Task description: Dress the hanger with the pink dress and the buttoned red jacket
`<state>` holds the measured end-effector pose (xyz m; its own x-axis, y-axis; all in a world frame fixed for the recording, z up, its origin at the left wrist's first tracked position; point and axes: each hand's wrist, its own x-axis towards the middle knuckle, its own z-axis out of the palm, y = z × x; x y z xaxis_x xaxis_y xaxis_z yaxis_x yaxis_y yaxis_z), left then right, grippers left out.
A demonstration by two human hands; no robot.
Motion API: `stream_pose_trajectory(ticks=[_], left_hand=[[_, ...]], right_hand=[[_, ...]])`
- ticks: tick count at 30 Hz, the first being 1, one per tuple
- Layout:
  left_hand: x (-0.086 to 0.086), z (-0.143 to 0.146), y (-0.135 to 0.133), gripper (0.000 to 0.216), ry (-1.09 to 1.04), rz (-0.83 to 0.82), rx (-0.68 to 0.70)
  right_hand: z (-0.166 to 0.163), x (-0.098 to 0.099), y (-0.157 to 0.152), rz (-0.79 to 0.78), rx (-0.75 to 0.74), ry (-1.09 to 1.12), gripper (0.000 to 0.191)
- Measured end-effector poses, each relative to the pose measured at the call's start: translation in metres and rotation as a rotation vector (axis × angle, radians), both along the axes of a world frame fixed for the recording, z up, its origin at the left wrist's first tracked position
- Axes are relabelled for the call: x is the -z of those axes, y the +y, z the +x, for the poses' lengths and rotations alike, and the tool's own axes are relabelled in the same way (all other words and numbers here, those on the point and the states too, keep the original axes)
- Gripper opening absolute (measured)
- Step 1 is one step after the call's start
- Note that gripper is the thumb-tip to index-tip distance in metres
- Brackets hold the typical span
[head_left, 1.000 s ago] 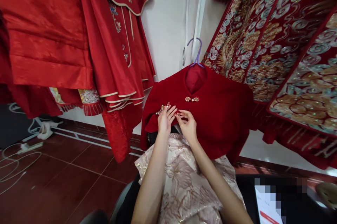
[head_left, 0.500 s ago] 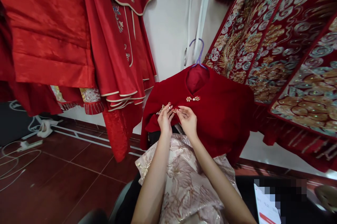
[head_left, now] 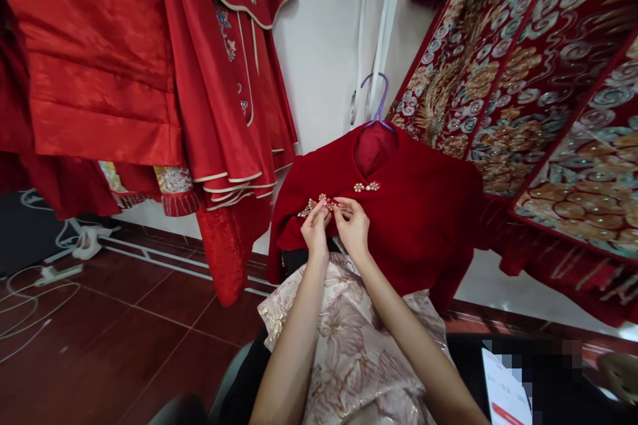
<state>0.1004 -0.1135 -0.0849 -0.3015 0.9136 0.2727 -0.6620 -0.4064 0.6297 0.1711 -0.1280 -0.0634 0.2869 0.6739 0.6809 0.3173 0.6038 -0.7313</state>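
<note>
A dark red jacket [head_left: 419, 212] hangs in front of me on a purple hanger [head_left: 379, 102]. A beaded gold clasp [head_left: 367, 187] joins its front just below the collar. Lower down, at the jacket's front edge, my left hand [head_left: 316, 229] is closed, its fingertips pinching a second beaded frog closure [head_left: 310, 207]. Close beside it, my right hand [head_left: 353, 225] pinches the same closure with thumb and index finger. Fingers hide most of the small part between them. Shiny pale floral brocade [head_left: 349, 338] lies across my lap beneath both forearms.
Red garments [head_left: 100, 79] hang at the left, and heavily embroidered ones [head_left: 528, 92] at the right. A phone [head_left: 503, 385] lies at the lower right. White cables [head_left: 40, 298] and pale shoes [head_left: 87, 243] are on the tiled floor [head_left: 159, 298] at the left.
My right hand has shifted slightly left, closer to my left hand, and its fingers have curled more. Both hands stay at the beaded closure.
</note>
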Motion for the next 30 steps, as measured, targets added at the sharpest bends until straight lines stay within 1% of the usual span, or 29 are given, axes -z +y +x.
stream_pose_trajectory(ticks=[4, 10, 19, 23, 26, 28, 30], left_hand=[[0.001, 0.003, -0.001, 0.037, 0.045, 0.015, -0.065], [0.002, 0.004, 0.000, 0.032, 0.070, 0.014, -0.110], [0.003, 0.001, 0.002, 0.025, 0.263, 0.063, -0.248], [0.005, 0.001, 0.003, 0.023, 0.289, 0.085, -0.267], [0.006, 0.001, 0.005, 0.021, 0.319, 0.117, -0.262], [0.006, 0.001, 0.006, 0.022, 0.303, 0.116, -0.248], [0.007, 0.001, 0.006, 0.021, 0.268, 0.088, -0.227]], right_hand=[[-0.003, -0.001, -0.002, 0.043, 0.039, -0.033, 0.021], [-0.003, -0.001, -0.002, 0.064, 0.070, -0.035, 0.020], [-0.002, 0.001, -0.001, 0.083, 0.097, -0.077, 0.019], [-0.002, 0.000, 0.002, 0.079, 0.108, -0.081, 0.020], [0.003, -0.003, 0.004, 0.040, 0.034, -0.065, 0.021], [0.011, -0.002, 0.000, -0.008, -0.074, -0.046, 0.023], [0.024, 0.006, -0.011, -0.063, -0.194, -0.048, 0.025]])
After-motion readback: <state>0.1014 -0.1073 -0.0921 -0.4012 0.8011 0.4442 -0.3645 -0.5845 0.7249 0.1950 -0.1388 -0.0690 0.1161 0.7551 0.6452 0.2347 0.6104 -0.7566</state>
